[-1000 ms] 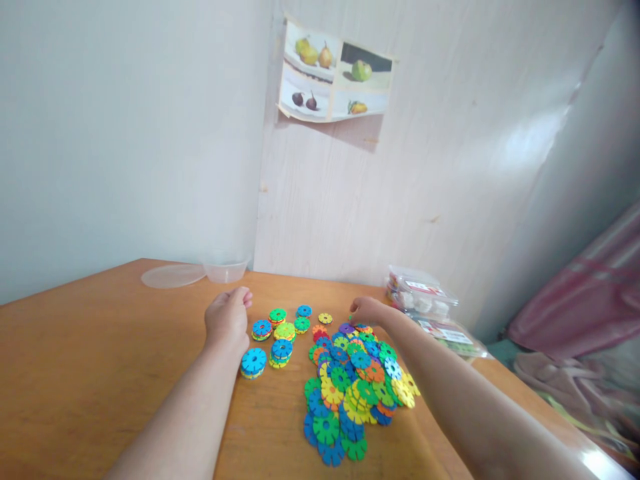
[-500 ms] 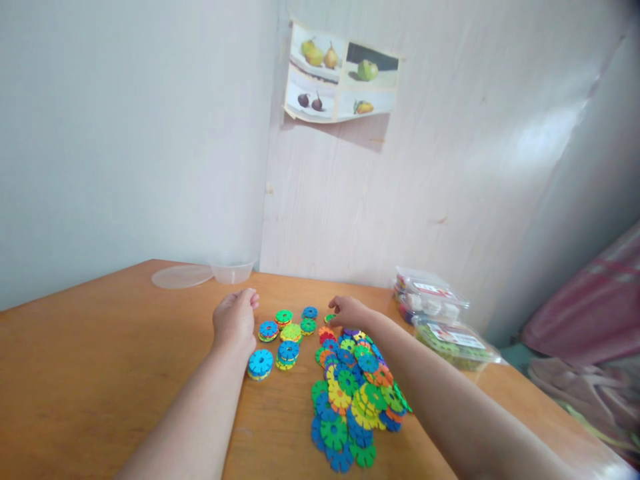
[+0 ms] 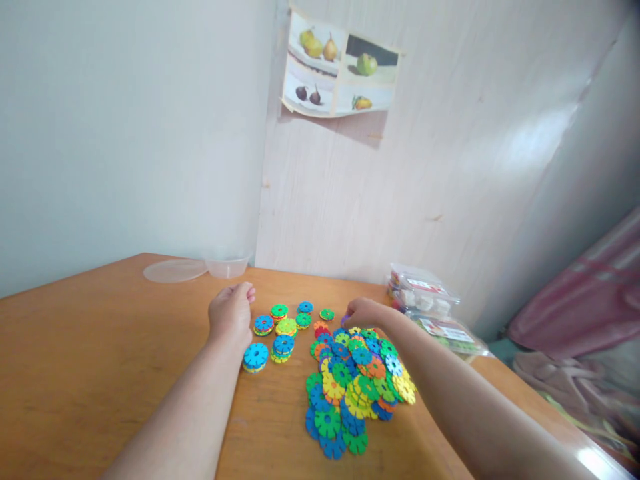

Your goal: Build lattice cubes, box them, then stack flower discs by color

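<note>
A loose pile of flat, notched plastic discs (image 3: 350, 390) in blue, green, yellow and orange lies on the wooden table (image 3: 100, 360). Left of it stand several short stacks of the same discs, among them a blue-topped stack (image 3: 256, 357) and a green-topped one (image 3: 327, 314). My left hand (image 3: 231, 315) rests on the table beside the stacks, curled into a loose fist with nothing showing in it. My right hand (image 3: 364, 312) is at the far edge of the pile, fingertips pinched down on a purple disc (image 3: 344, 320).
A clear plastic tub (image 3: 227, 267) and its round lid (image 3: 174, 271) sit at the table's far edge by the wall. Clear lidded boxes (image 3: 423, 293) are stacked at the right edge. Pink fabric (image 3: 580, 313) lies beyond the table on the right.
My right hand reached left to the small yellow disc, left a green disc on top of it, then came back to the pile's far edge. My left hand stayed put.
</note>
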Available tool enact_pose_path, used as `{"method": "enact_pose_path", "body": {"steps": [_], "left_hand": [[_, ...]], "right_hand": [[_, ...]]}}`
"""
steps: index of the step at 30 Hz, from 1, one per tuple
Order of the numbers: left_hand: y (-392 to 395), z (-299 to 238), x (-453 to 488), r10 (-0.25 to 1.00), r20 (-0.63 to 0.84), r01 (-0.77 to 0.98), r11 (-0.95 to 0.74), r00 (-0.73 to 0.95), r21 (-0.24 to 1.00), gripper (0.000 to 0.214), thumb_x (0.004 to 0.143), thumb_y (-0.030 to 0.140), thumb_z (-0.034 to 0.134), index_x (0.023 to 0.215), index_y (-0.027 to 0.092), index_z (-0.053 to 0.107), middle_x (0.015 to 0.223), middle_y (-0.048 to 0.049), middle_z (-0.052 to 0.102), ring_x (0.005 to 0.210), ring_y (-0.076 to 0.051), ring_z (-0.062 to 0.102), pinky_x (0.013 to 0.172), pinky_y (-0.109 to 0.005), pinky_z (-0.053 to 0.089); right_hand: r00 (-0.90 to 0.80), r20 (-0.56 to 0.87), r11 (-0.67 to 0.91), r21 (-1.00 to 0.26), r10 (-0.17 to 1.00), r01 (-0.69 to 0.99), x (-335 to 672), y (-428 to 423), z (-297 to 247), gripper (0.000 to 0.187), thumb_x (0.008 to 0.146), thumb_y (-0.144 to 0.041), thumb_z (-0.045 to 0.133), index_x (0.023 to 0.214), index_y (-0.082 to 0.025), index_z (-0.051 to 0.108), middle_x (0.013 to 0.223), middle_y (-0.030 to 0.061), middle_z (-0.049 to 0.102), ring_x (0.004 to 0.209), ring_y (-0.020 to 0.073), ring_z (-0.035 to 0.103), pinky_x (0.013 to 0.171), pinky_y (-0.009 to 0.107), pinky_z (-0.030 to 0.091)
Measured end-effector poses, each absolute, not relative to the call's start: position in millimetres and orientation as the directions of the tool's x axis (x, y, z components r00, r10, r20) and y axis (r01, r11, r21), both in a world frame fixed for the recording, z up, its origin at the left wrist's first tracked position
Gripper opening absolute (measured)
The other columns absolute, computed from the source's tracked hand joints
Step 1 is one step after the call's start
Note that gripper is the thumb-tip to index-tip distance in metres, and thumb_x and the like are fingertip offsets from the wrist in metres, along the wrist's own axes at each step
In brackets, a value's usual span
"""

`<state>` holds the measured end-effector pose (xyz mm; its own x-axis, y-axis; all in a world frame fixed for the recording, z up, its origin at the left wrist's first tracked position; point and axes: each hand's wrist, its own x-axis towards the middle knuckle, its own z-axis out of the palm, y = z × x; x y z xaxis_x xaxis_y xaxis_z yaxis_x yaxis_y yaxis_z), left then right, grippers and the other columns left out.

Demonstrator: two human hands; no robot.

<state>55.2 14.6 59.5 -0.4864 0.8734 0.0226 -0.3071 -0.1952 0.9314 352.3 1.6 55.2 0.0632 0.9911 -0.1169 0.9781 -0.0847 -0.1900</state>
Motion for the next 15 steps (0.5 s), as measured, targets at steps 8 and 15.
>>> {"method": "enact_pose_path", "body": {"steps": [8,15], "left_hand": [[17.7,56.7,53.9,0.874,0.016,-0.301,-0.184,-0.485,0.935,0.018,0.062,0.028,0.065,0.074,0.015,0.066,0.075,-0.0033,0.069,0.072,-0.015,0.063,0.069,-0.028,0.047],[16.2,57.5,54.6,0.873,0.02,-0.309,-0.194,-0.487,0.931,0.019,0.061,0.028,0.065,0.074,0.015,0.066,0.074,-0.003,0.068,0.072,-0.016,0.063,0.069,-0.029,0.048]], "right_hand": [[0.098,-0.081,-0.121,-0.371,0.992,0.921,344.2,9.2,57.8,0.01,0.069,-0.022,0.073,0.074,-0.015,0.078,0.074,0.0053,0.075,0.066,0.0154,0.066,0.056,0.021,0.044],[0.184,-0.03,-0.168,-0.57,0.983,0.804,322.9,23.8,49.5,0.011,0.079,-0.023,0.069,0.083,-0.013,0.073,0.073,0.0044,0.073,0.055,0.0085,0.058,0.048,0.016,0.039]]}}
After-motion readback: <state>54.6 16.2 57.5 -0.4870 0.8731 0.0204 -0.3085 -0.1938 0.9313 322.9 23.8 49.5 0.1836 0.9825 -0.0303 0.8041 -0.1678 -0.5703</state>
